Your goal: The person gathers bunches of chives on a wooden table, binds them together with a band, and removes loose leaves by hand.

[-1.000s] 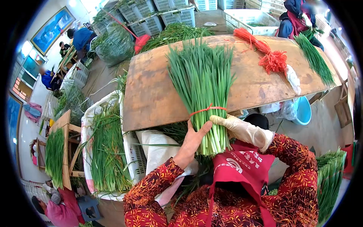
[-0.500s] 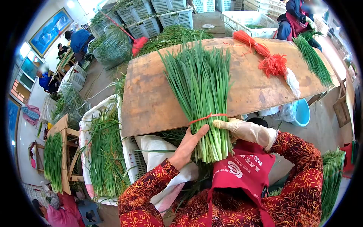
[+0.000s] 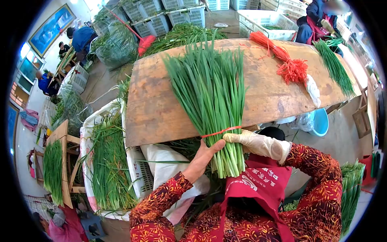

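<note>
chives are already bound, the tie just beyond left hand and right hand, which clasp them from opposite sides, thumbs close together.

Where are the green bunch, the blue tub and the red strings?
Green bunch (image 3: pixel 221 99): head view, middle of its leaves.
Blue tub (image 3: pixel 321 122): head view, its wall.
Red strings (image 3: pixel 292 71): head view, frayed end.

Workroom with a pale wall bearing a framed blue picture; window at left; bright light at upper left; grey floor; low wooden stand beside a blue stool.
</note>
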`<state>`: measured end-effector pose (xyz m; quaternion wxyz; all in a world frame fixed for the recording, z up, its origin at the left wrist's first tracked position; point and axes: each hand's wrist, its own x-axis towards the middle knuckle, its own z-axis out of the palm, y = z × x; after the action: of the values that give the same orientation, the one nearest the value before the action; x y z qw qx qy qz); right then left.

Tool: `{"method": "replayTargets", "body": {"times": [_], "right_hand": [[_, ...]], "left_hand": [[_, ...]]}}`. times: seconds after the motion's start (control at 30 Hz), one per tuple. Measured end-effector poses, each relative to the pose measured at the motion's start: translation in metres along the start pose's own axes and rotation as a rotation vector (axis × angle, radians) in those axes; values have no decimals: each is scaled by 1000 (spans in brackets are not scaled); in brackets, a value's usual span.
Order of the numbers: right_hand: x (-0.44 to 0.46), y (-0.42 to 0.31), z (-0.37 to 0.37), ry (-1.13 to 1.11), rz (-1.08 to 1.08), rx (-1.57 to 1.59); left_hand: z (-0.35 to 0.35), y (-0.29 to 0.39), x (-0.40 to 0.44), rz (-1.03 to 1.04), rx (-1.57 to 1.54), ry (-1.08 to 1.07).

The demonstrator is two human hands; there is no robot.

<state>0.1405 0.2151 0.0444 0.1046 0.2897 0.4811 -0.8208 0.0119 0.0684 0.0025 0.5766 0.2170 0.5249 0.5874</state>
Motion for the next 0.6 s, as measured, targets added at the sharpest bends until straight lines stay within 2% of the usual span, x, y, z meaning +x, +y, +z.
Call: {"method": "replayTargets", "body": {"times": [0.13, 0.23, 0.33, 0.4, 0.47, 0.6], "right_hand": [[-1, 11, 8, -37, -202, 135], [0, 20, 10, 16, -328, 71], [-4, 13, 11, -41, -438, -13], [-6, -4, 14, 32, -547, -72], [-16, -33, 15, -20, -667, -131], [-1, -88, -15, -6, -849, -459]], "left_hand": [[17, 3, -8, 95, 84, 99], [26, 7, -17, 134, 60, 133], [30, 17, -21, 231, 92, 169], [28, 33, -14, 317, 164, 150], [33, 59, -5, 442, 272, 184], [30, 109, 25, 625, 488, 140]]}}
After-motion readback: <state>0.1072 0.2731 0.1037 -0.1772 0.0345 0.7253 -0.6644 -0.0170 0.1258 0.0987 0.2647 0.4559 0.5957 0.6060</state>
